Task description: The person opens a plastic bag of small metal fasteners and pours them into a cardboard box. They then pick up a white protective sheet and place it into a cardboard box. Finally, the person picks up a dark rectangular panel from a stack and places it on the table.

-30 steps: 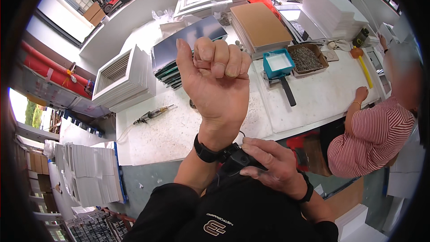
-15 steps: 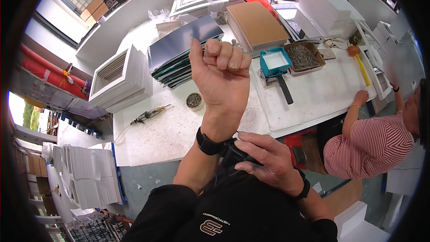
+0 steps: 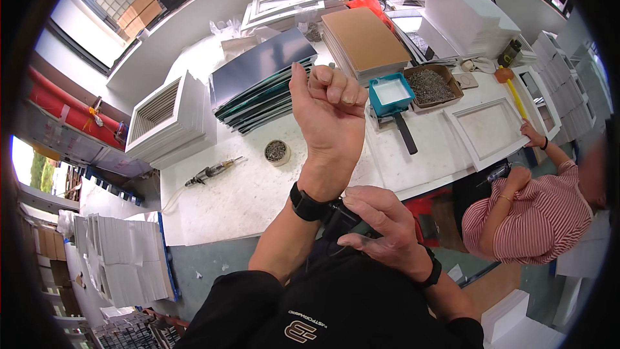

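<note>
My left hand (image 3: 330,113) is raised over the workbench with its palm turned toward me. Its fingers are curled in, the thumb sticks up, and nothing shows in it. Around the left wrist runs a black wristband (image 3: 303,203). A small black box-shaped device (image 3: 341,221) sits beside the band, and the fingers of my right hand (image 3: 387,226) grip it from the right. My right wrist wears a dark band (image 3: 436,266) too. On the bench lie a power screwdriver (image 3: 213,171) and a round tub of screws (image 3: 277,152), both left of my hands.
Glossy dark panels (image 3: 258,68), brown boards (image 3: 365,35) and louvred white frames (image 3: 155,116) are stacked behind. A teal tray (image 3: 391,94) stands beside a box of small metal parts (image 3: 431,85). At right, a co-worker in stripes (image 3: 529,213) holds a tool near a white frame (image 3: 484,130).
The co-worker has brought a white frame onto the right of the bench, and a tool now shows in one hand. My left hand has shifted slightly right and down; my right hand stays at the device.
</note>
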Demonstrator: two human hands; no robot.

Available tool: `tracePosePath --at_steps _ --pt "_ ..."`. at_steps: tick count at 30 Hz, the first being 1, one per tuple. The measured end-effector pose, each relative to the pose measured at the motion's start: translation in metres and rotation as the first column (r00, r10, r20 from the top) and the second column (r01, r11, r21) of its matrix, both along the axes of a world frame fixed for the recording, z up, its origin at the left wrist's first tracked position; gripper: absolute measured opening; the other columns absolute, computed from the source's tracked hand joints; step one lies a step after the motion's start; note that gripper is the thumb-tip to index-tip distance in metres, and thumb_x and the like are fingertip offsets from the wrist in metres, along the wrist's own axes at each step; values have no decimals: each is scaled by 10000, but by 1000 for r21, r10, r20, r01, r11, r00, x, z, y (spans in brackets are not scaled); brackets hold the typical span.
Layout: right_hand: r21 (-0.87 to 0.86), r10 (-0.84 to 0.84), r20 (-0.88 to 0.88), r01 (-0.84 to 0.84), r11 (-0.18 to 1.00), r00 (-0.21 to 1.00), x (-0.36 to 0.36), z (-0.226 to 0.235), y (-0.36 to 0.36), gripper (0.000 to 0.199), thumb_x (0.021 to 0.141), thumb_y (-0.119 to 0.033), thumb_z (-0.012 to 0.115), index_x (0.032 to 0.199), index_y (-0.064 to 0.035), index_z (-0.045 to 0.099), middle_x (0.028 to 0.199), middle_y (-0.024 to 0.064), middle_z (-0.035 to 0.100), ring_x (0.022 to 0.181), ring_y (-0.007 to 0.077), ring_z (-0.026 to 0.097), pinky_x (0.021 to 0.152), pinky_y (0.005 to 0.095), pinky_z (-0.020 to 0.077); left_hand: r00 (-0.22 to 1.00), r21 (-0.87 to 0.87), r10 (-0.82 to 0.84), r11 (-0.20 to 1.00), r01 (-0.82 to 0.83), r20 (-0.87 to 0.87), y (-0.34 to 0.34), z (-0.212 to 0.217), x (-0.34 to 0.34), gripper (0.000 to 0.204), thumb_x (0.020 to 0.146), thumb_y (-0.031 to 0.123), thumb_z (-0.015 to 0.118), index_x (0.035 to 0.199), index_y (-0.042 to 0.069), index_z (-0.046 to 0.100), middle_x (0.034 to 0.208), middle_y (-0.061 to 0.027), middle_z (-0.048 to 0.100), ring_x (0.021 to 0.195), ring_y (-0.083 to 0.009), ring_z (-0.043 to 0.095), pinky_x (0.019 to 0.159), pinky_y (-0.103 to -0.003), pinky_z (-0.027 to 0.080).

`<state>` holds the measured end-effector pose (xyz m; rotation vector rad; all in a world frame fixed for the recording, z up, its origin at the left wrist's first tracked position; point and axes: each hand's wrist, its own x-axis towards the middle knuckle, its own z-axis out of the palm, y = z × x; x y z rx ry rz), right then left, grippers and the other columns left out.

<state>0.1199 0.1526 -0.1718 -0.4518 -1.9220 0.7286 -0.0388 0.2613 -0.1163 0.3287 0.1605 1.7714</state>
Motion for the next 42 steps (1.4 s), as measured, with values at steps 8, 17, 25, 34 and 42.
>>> tracePosePath --at_steps 8,17,25,34,42 --pt "-30 3 25 -2 1000 1000 2 -5 4 608 771 -197 925 1296 -33 665 1275 151 683 1163 331 683 986 416 582 1000 -75 15 997 -16 -21 9 -12 6 478 1094 517 456 790 152 513 639 34 368 611 -135 350 619 -309 335" --pt "-117 9 32 -5 993 999 1 -6 8 604 777 -139 910 1325 -70 666 1300 122 694 1165 307 675 965 386 574 997 -134 68 988 -73 -44 18 -24 4 462 1089 504 475 796 149 509 644 31 385 614 -135 370 627 -311 363" --pt "-115 -3 64 10 993 998 2 -12 15 580 800 -123 895 1331 -53 671 1290 144 703 1166 313 686 982 390 577 989 -175 133 974 -142 -63 27 -37 3 460 1077 516 507 804 146 517 645 27 403 626 -141 405 635 -308 380" --pt "-128 -6 95 18 992 995 -1 -16 14 599 795 -88 892 1347 -42 664 1319 164 702 1187 330 694 1003 384 575 974 -163 207 962 -219 -89 30 -47 -4 470 1074 526 520 813 135 530 639 16 422 614 -152 422 621 -315 387" --pt "-482 -223 -487 -47 875 844 40 14 58 656 1130 -494 411 1507 42 451 1395 199 618 1246 312 645 1005 463 593 610 282 370 929 -239 -701 -34 -46 22 491 1146 434 355 904 51 544 775 -52 542 713 -163 508 718 -333 450"
